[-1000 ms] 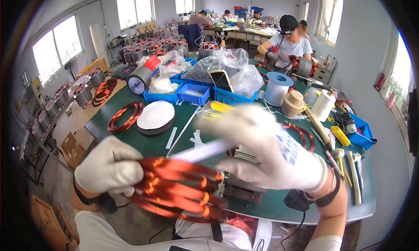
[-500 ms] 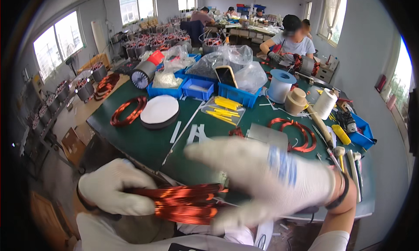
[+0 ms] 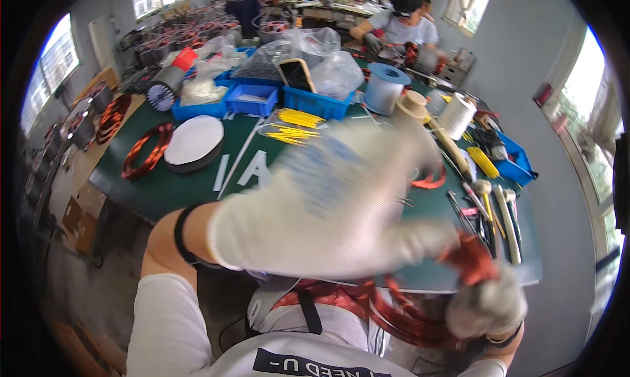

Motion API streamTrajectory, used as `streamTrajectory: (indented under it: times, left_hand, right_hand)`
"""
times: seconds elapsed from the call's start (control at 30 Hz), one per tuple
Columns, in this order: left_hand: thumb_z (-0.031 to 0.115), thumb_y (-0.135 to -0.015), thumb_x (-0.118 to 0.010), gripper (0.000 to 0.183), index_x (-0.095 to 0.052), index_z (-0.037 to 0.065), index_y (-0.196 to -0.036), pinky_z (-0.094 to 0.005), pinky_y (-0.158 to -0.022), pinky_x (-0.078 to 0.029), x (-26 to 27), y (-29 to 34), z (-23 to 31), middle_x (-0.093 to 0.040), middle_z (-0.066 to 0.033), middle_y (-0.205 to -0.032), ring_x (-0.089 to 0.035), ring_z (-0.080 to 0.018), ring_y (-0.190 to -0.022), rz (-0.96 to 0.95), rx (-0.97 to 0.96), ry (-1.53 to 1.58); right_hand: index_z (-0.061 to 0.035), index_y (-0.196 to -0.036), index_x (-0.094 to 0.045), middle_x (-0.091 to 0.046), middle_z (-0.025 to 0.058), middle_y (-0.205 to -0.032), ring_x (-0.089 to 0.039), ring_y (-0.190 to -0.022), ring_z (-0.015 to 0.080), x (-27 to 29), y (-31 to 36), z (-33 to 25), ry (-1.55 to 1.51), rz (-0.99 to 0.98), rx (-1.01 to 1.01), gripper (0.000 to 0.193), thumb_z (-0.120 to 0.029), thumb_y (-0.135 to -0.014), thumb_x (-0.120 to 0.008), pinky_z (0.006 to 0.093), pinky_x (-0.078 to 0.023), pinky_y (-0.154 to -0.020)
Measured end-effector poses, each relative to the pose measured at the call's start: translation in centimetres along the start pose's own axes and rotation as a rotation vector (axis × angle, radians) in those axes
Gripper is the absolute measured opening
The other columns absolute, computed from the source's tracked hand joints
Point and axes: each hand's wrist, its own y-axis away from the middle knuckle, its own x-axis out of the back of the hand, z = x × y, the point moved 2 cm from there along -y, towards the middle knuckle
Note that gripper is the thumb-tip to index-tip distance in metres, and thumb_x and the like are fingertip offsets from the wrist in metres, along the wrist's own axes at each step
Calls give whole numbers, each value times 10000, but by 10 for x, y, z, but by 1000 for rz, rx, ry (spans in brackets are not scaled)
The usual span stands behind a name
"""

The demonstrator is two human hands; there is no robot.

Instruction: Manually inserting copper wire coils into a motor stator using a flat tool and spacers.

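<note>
My left hand (image 3: pixel 328 206), in a white glove with a black wristband, sweeps across the middle of the view and is badly blurred. Its fingers stretch to the right, and one tip reaches the top of a copper wire coil (image 3: pixel 407 318). My right hand (image 3: pixel 489 305), also gloved, is closed on that coil at the lower right, below the edge of the green table (image 3: pixel 164 187). The coil's lower loop hangs in front of my chest. The blurred left hand hides much of the table's middle.
On the table lie another copper coil (image 3: pixel 146 150), a white round lid (image 3: pixel 193 141), blue bins (image 3: pixel 252 98), yellow sticks (image 3: pixel 295 118), a grey tape roll (image 3: pixel 384 88), a white spool (image 3: pixel 456 114) and hand tools (image 3: pixel 505 213). A person (image 3: pixel 400 22) works at the far end.
The coil has swung from the lower left to the lower right. My left arm has risen and swept across the view, and my right hand has dropped to the lower right with the coil.
</note>
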Motion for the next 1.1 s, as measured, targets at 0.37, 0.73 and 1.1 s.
streamTrajectory:
  times: [0.37, 0.73, 1.1]
  left_hand:
    - [144, -942, -601, 211, -606, -19, -1076, -297, -798, -489, -53, 141, -98, -656, -92, -1011, -609, -157, -876, 276, 761, 206]
    - [104, -780, -704, 350, -580, 22, -1097, -476, -939, -429, -116, 213, -87, -608, -159, -1056, -571, -365, -1029, 77, 566, -425]
    - [91, -760, -710, 339, -589, 36, -1072, -483, -927, -434, -118, 214, -92, -607, -131, -1030, -575, -352, -1010, 49, 534, -446]
  right_hand:
    - [-50, -916, -576, -504, 55, -576, -492, -456, 231, 153, -26, -30, 1414, 1321, 600, 283, -330, -961, -587, 354, -398, -452]
    - [11, -1039, -544, -635, 229, -719, -632, -672, 424, 252, -125, 16, 1711, 1100, 640, 335, -267, -898, -667, 477, -493, -579]
    - [-20, -970, -633, -643, 199, -913, -620, -926, 358, 247, -146, -27, 2202, 942, 558, 366, -373, -880, -671, 437, -499, -787]
